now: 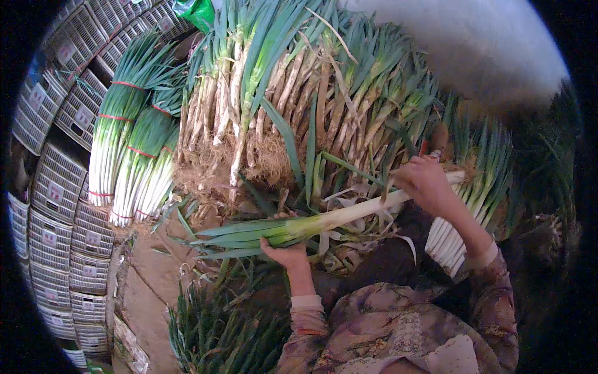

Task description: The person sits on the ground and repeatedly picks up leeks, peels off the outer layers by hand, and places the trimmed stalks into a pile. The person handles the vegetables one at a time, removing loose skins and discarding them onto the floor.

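A single long green onion (355, 210) with a peeled white stalk lies across in front of me, its leaves to the left and its root end to the right. My left hand (287, 252) holds it from below at the green leaves. Near the root end, my right hand (423, 182) is closed around the stalk; something with a red part sticks up at its fingers, too small to name. Behind stands a large heap of unpeeled green onions (299, 89) with muddy stalks and brown roots. Peeled white-stalked onions (446, 243) lie beneath my right forearm.
Bundles of green onions tied with red bands (112, 135) stand at the left, beside stacked slatted plastic crates (58, 187). Stripped skins and leaves (345, 248) litter the ground under the held onion. More green leaves (219, 327) lie at the lower left. A pale sheet (472, 42) covers the upper right.
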Tool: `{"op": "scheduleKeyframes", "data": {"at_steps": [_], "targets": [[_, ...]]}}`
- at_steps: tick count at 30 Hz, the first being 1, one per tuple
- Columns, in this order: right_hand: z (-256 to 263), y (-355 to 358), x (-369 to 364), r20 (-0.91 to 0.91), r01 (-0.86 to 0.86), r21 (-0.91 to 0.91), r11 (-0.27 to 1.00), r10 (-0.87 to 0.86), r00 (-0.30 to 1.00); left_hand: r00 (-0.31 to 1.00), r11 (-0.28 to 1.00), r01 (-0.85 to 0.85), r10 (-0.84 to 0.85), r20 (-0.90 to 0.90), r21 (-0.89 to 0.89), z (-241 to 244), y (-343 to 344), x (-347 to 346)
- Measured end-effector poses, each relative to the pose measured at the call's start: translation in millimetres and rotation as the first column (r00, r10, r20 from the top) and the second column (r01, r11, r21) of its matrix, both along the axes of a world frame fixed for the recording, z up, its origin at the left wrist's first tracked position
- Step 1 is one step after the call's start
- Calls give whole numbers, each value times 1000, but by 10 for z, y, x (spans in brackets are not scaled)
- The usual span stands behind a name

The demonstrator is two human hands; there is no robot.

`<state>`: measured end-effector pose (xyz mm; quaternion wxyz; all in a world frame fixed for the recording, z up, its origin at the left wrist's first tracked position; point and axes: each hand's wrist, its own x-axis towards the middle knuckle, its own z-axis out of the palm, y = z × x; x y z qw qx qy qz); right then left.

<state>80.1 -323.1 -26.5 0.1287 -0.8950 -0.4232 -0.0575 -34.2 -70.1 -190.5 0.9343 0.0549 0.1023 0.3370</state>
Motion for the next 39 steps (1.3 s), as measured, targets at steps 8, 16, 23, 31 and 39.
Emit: {"op": "scheduleKeyframes", "data": {"at_steps": [8,16,23,31,39], "targets": [[-129,650,172,-77,226,94,970,-219,973,981,963,-164,136,141,212,282,307,-319],[-898,459,-380,-827,-101,183,978,209,522,990,929,-66,14,143,364,718,378,-124],[-1029,61,-657,-683,85,194,977,72,727,931,900,81,85,-354,428,773,68,252],[-883,-311,-693,-286,361,610,705,-228,931,953,690,254,-60,-295,678,1579,-964,1041],[-648,-1642,87,-404,566,817,112,-590,699,766,212,379,-618,-177,900,1733,-2679,1740]]}}
